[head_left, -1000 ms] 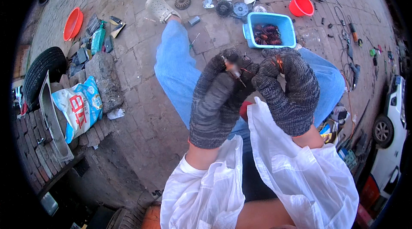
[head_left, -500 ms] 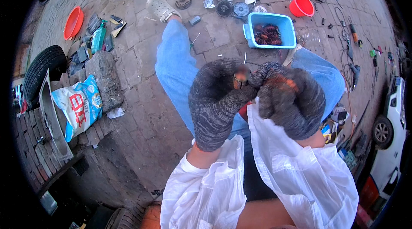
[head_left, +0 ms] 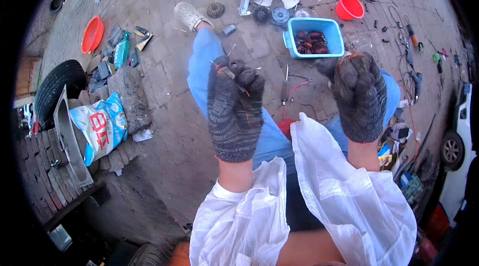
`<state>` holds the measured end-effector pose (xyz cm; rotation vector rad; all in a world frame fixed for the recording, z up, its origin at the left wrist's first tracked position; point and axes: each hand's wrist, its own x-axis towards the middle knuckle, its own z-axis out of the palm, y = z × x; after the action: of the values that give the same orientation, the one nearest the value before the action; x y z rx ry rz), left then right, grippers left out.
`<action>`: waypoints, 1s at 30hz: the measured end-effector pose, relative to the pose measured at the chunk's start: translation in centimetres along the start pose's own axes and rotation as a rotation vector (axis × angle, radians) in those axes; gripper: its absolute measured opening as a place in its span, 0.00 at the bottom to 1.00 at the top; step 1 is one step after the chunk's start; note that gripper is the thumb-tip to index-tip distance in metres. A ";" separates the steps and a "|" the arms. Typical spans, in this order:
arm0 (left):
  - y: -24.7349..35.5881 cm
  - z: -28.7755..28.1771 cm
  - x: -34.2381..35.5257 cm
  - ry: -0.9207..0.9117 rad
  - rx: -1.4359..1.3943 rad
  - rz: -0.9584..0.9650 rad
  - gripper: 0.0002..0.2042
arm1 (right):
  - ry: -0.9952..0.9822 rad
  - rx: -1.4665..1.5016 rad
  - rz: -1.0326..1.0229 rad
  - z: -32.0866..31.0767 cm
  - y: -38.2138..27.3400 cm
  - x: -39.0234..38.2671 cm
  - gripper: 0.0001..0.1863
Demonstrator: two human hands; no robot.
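Note:
Both my hands wear dark grey knit gloves with orange marks. My left hand (head_left: pixel 235 111) is raised over my left leg, its fingers closed round a small cylindrical metal piece (head_left: pixel 226 72) near the thumb. Thin orange-brown strands show by those fingers. My right hand (head_left: pixel 360 99), apart from the left, is curled above my right knee. Whatever it grips, if anything, is hidden. Just beyond it stands a light blue basin (head_left: pixel 314 54) with reddish-brown coiled pieces (head_left: pixel 311 42) inside. On the ground between my hands lies a thin screwdriver-like tool (head_left: pixel 285 89), with a red wire (head_left: pixel 299 86) close by.
A red bucket (head_left: pixel 349 6) stands right of the basin; metal parts (head_left: pixel 280 15) lie behind it. Cables and tools (head_left: pixel 413 86) spread along the right, near a white car (head_left: pixel 456 166). At left are a tyre (head_left: pixel 59 86), a white-and-blue bag (head_left: pixel 102 126) and an orange-red basin (head_left: pixel 92 35).
My hands were together in the middle over a small copper-coloured cylinder. They have parted, the left moving left and the right moving right and farther out. The tool on the ground is now uncovered.

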<state>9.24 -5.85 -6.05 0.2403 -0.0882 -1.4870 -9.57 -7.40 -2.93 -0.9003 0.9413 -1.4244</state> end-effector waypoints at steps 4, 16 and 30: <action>1.0 1.1 -0.7 -0.040 0.425 0.095 0.14 | 0.017 -0.366 0.074 -1.5 -2.8 0.6 0.11; -2.3 5.8 -2.6 -0.231 1.155 0.250 0.18 | -0.696 -0.207 0.334 -2.0 -4.6 -0.2 0.14; -6.9 7.0 -2.3 -0.061 0.710 -0.356 0.18 | -0.787 -0.057 0.515 -6.3 -5.5 -1.6 0.15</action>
<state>0.85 -4.74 -0.48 0.8151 -0.6561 -1.7725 -17.43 -5.29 -0.27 -1.0466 0.5429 -0.5213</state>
